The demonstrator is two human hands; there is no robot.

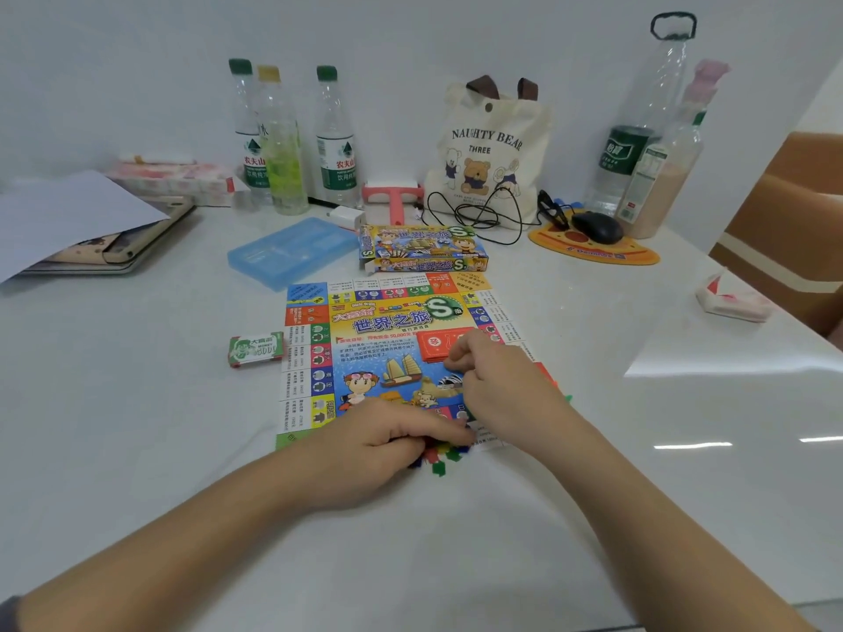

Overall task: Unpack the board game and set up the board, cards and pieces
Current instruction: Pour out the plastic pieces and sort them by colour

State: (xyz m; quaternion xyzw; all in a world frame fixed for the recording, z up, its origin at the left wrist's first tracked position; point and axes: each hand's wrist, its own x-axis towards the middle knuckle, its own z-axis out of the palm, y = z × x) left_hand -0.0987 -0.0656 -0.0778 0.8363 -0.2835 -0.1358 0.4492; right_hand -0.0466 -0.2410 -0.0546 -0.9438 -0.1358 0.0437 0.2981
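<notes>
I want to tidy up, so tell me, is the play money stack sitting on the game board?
No, the play money stack lies on the table left of the board.

A glossy white table (593, 517) carries the board (319, 348) at centre. At 12 o'clock of it lies the box (422, 248); at 11 a blue case (292, 250); at 9 a money stack (255, 349). A heap of pieces (440, 458) sits at its 6 o'clock edge. Bottles (335, 143), a bag (490, 148) and a mouse pad (593, 250) line the far side

Clutter along the wall on the white tabletop (137, 403).
Three clear plastic water bottles (335, 139), cream canvas bear-print tote bag (492, 152), black computer mouse (597, 226) on orange pizza-shaped mat (638, 255), translucent blue plastic case (292, 250).
</notes>
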